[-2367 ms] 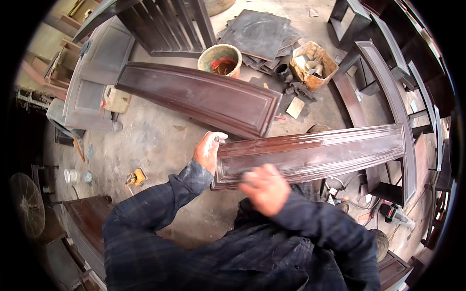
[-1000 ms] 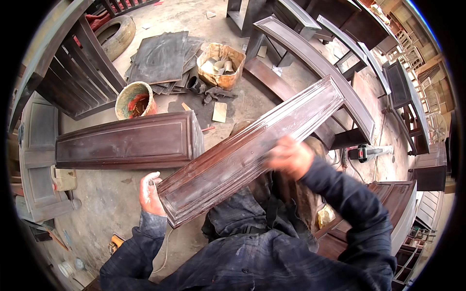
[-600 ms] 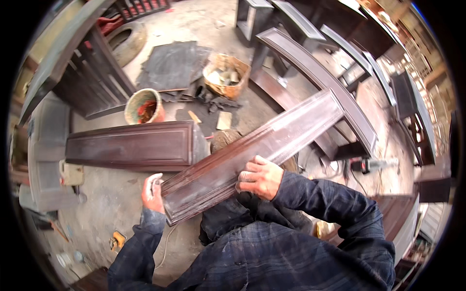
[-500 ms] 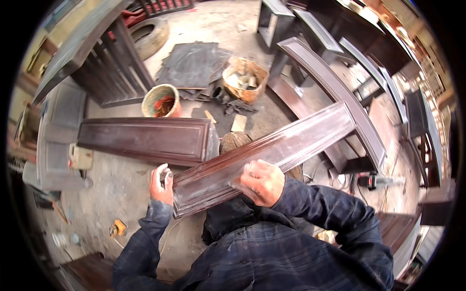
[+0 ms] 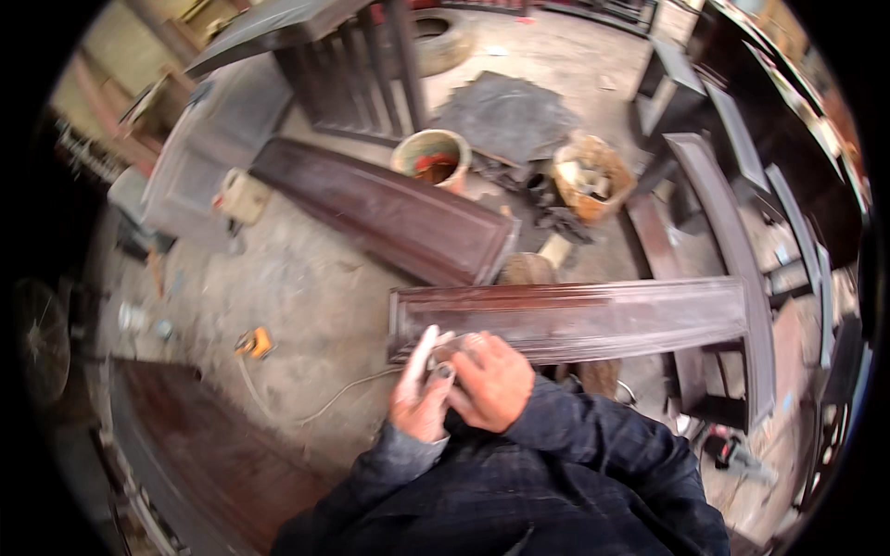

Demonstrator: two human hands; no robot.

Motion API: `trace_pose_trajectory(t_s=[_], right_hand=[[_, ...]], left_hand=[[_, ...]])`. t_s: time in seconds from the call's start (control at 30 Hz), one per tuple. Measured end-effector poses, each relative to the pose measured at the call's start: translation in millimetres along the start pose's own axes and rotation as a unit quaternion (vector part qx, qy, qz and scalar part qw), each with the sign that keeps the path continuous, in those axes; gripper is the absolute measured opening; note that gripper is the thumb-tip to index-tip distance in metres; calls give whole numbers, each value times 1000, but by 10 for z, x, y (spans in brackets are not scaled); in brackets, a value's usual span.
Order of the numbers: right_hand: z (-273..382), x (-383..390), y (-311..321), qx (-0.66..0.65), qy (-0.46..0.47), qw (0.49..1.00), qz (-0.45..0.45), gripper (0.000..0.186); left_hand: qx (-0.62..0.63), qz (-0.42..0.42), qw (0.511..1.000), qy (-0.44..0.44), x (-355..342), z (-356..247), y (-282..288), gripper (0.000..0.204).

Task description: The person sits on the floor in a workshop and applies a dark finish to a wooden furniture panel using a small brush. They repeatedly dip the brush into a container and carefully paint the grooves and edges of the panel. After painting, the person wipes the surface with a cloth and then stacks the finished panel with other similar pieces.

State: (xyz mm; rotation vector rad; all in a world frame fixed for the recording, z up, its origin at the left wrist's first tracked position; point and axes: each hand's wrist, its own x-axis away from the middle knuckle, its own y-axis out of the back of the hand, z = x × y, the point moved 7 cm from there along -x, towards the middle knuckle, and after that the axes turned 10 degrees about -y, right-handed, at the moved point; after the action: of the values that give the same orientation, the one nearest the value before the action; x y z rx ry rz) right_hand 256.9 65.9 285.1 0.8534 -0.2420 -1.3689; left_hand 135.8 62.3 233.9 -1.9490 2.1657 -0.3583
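Observation:
A long dark-brown wooden panel [image 5: 575, 320] with moulded edges lies across in front of me, whitish dust over its face. At its near left end my hands meet. My right hand [image 5: 496, 382] is closed, fingers curled, on a small greyish thing mostly hidden, which I cannot make out. My left hand [image 5: 425, 389] comes up against it, thumb bent and fingers raised, and pinches at the same place. Both hands are a bit blurred and powdered with dust. Beyond the panel, a second brown panel [image 5: 389, 208] slants away to the left.
Past the panels stand a bucket [image 5: 433, 144] with reddish contents and a stained tub [image 5: 593, 176] of pieces. Dark sheets [image 5: 505, 116] lie behind. A yellow power tool [image 5: 255, 343] with a cord sits on the floor at left. Wooden frames [image 5: 718, 232] crowd the right; a jerrycan [image 5: 243, 196] stands left.
My right hand has left the panel's face and come together with my left hand, which has left the panel's end. The view has swung left, so the scene sits further right.

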Motion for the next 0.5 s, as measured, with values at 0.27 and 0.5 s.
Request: trace_pose_trajectory(t_s=[0.27,0.5], right_hand=[[-646,-98,766,-35,-56,998,2,41],[-2476,646,1747,339,-197,912,-120,25]], left_hand=[[-143,-88,986,-21,-29,10,601,39],[-335,-88,937,-52,-227,-61,962,26]])
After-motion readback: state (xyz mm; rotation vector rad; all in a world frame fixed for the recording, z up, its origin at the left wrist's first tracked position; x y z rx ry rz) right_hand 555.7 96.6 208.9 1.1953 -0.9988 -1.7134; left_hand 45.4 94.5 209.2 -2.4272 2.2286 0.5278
